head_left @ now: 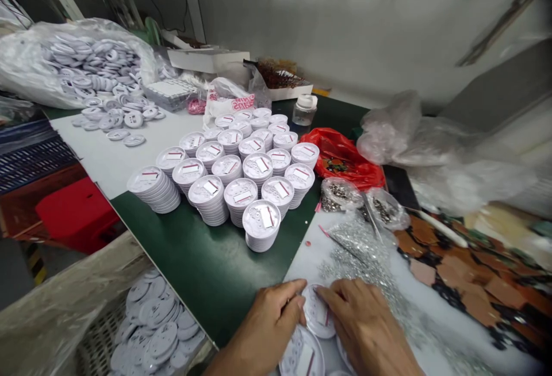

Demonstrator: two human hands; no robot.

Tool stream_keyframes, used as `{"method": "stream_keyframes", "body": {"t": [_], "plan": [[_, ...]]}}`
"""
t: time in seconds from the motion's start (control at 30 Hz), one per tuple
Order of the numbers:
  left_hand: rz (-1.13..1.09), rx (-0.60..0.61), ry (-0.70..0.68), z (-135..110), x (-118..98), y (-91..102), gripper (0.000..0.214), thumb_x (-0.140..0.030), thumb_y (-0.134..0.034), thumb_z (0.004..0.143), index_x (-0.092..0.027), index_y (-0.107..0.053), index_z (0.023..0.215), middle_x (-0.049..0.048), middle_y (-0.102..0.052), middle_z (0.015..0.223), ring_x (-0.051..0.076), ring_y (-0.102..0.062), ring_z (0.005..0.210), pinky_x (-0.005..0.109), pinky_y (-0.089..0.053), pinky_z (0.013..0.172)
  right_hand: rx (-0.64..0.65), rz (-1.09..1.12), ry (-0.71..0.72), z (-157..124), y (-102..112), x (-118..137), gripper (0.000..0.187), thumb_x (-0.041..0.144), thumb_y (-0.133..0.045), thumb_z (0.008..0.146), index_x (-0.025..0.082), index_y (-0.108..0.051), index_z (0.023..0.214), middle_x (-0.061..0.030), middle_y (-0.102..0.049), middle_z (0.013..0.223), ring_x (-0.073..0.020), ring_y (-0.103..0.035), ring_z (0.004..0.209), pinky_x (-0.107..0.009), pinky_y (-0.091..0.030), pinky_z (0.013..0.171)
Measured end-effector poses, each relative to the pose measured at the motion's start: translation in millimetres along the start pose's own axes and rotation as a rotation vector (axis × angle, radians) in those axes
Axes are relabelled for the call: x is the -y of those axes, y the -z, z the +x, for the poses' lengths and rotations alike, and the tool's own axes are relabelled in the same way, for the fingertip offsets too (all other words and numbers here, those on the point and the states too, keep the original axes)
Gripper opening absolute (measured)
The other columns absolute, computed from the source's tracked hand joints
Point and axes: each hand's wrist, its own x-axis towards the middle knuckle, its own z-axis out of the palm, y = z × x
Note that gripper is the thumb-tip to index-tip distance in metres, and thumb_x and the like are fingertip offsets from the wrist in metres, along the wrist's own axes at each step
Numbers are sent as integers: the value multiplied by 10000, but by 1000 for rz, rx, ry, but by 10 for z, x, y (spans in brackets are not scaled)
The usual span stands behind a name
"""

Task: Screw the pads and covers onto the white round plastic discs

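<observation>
My left hand (267,318) and my right hand (362,321) meet low in the view, both gripping the edges of a white round plastic disc (318,313) with a paper label. Its lower part stays hidden behind my fingers. Another labelled disc (302,356) lies under my left wrist, partly cut off by the frame. Loose silver rhinestones (360,255) spread in a heap just beyond my right hand. Many stacks of labelled white discs (259,169) stand on the green mat (211,267) ahead of my left hand.
A torn plastic bag of loose white discs (92,62) lies at the far left, with more on a white sheet (103,157). A basket of discs (155,324) sits below the bench edge. Small rhinestone bags (338,195), a red bag (340,157) and a brown patterned cloth (466,272) lie to the right.
</observation>
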Motion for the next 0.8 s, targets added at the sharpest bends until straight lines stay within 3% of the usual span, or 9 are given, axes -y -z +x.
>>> {"method": "stream_keyframes", "body": {"t": [0.17, 0.37, 0.6, 0.8], "plan": [[-51, -81, 26, -29, 27, 2, 424, -383, -486, 966, -134, -706, 1230, 41, -679, 779, 189, -582, 692, 275, -453, 670, 36, -64, 84, -1, 12, 46, 402, 126, -280, 1041, 207, -668, 972, -59, -631, 833, -233, -504, 766, -370, -319, 724], [51, -92, 10, 50, 13, -7, 439, -343, -470, 957, -119, -711, 1248, 70, -737, 851, 220, -658, 805, 298, -487, 780, -4, -77, -4, 61, -3, 12, 382, 162, -319, 1055, 203, -653, 875, -55, -599, 741, -240, -510, 725, -375, -299, 689], [113, -72, -48, 207, -38, -14, 372, -309, -476, 941, -127, -788, 1030, 51, -688, 748, 205, -618, 730, 279, -445, 697, 16, -136, 78, 169, -32, -33, 342, 120, -440, 1016, 218, -609, 734, -31, -592, 690, -235, -507, 682, -364, -291, 675], [103, -37, -55, 227, -86, 17, 355, -314, -481, 947, -123, -780, 927, 28, -640, 705, 178, -564, 686, 259, -406, 653, 34, -150, 86, 166, -55, -60, 293, 69, -495, 965, 218, -586, 730, -26, -573, 687, -236, -494, 682, -366, -294, 672]]}}
